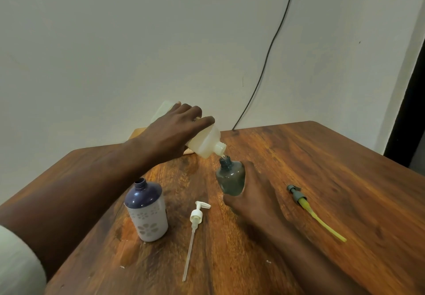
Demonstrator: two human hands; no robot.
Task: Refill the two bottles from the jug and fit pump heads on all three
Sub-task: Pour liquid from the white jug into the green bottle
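My left hand [177, 131] grips a pale translucent jug [205, 141], tipped with its spout down over the open neck of a small dark green bottle [230, 177]. A thin stream runs from the spout into that neck. My right hand [255, 191] wraps the green bottle from the right and holds it upright on the table. A blue and white flowered bottle [148, 212] stands uncapped at the front left. A white pump head [195, 223] with a long tube lies beside it. A grey pump head [299, 197] with a yellow tube lies at the right.
The brown wooden table [322, 156] meets a white wall at its far edge. A pale object [138, 132] lies behind my left hand by the wall. A black cable [264, 64] hangs down the wall to the tabletop.
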